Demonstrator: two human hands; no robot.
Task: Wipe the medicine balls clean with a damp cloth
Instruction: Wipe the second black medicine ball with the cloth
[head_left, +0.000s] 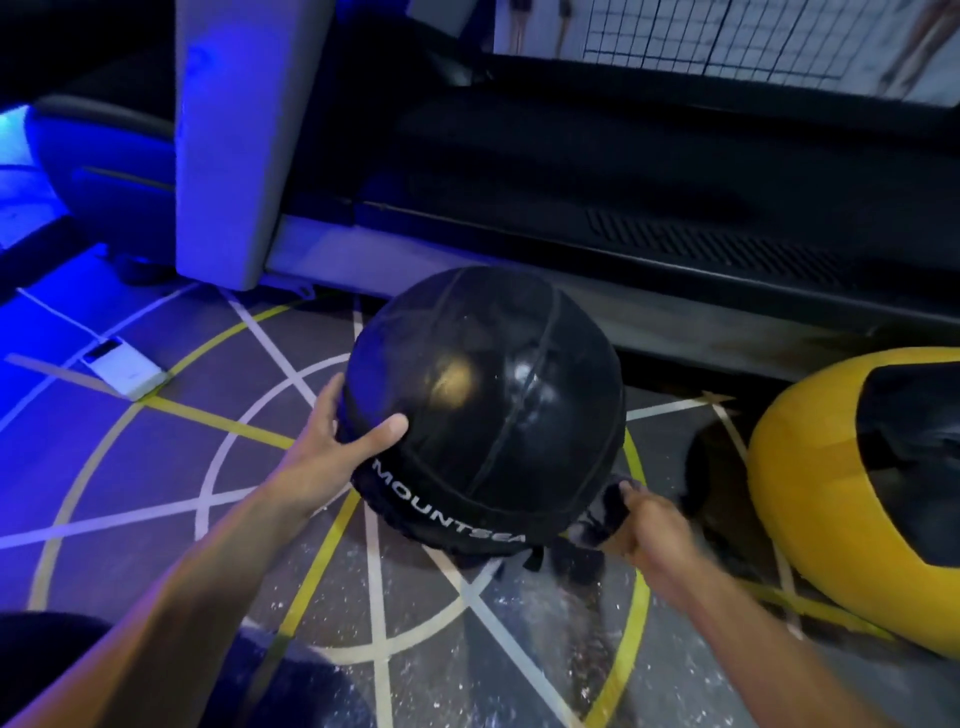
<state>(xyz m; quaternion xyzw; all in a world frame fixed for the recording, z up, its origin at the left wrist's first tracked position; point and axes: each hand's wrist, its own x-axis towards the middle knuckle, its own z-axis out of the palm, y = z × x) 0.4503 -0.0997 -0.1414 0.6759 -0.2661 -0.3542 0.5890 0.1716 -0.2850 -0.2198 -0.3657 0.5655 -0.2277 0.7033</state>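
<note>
The fingers (332, 410) of the left hand (332, 441) spread on the black medicine ball (483, 405); the right hand (649, 530) fingers pinch a dark cloth (608, 512) under it.

Black ball (483, 405), white lettering; yellow-black ball (831, 483)

Left hand (337, 441) spread wide with thumb out, right hand (649, 530) with fingers curled tight, both forearms extended forward

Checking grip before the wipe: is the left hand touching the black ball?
Touching. The head view shows the left hand cupping the black ball's side, thumb pressed flat on it.
</note>
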